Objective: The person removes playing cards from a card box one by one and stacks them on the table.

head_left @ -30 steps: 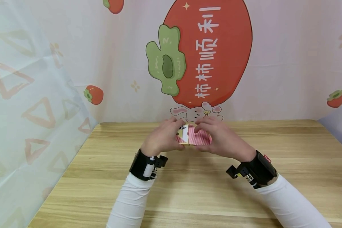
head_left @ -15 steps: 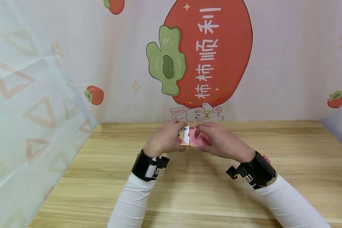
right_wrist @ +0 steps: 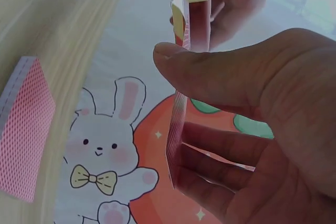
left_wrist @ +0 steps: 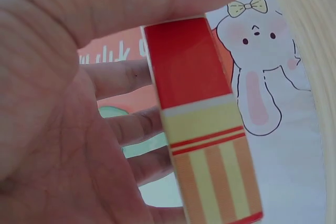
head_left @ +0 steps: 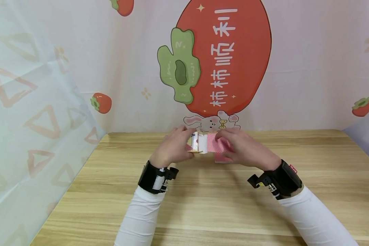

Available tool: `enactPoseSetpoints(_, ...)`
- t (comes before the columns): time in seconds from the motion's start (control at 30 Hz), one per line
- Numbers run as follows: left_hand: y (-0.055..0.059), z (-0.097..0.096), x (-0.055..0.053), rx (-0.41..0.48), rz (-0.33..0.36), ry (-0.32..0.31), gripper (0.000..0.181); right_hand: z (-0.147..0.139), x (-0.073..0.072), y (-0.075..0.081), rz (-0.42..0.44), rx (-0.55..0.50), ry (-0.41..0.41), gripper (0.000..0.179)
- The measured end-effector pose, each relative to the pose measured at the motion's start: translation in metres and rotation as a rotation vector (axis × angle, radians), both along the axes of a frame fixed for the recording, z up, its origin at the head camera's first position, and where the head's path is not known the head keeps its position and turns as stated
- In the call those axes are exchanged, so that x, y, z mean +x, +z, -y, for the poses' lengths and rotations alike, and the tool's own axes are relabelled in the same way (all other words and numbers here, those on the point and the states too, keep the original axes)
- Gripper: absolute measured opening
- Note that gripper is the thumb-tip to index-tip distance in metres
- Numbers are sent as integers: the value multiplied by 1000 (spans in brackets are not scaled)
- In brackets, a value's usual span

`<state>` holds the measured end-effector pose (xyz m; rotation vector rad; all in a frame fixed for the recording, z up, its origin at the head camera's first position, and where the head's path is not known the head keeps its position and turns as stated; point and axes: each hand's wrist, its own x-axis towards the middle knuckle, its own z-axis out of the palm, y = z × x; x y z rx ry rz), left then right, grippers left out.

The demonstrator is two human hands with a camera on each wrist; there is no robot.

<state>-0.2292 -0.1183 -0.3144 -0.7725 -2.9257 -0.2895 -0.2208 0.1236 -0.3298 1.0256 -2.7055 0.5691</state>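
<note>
In the head view, my left hand [head_left: 174,143] grips a small playing-card box [head_left: 194,142] by its edges, thumb on the near side. The left wrist view shows the box's narrow side [left_wrist: 194,98], red above orange and cream stripes. A white flap [head_left: 203,143] stands out at the box's open end, facing right. My right hand [head_left: 247,148] pinches a thin stack of red-backed playing cards [head_left: 213,142] beside that flap. Its thumb and fingers lie on opposite edges in the right wrist view. Whether the cards touch the box is unclear.
Another stack of red-backed cards [head_left: 222,158] lies on the wooden table [head_left: 203,205] below my right hand; it also shows at the left of the right wrist view. A printed cloth [head_left: 295,68] hangs behind the table's far edge.
The box in my left hand has shifted left and the right hand slightly right. A white flap now shows between box and cards, and the stack on the table has come into view.
</note>
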Motion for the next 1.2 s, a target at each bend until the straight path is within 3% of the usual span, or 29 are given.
enactPoseSetpoints(0.67,2,16,-3,63,69,70,69,-27,-15,0,2,-40,10,44)
enactPoseSetpoints(0.93,4,17,-3,61,72,60,69,-28,-20,-4,84,-49,-17,39)
enactPoseSetpoints(1.2,5,16,-2,61,64,48,67,-29,-28,-20,178,-11,-78,39)
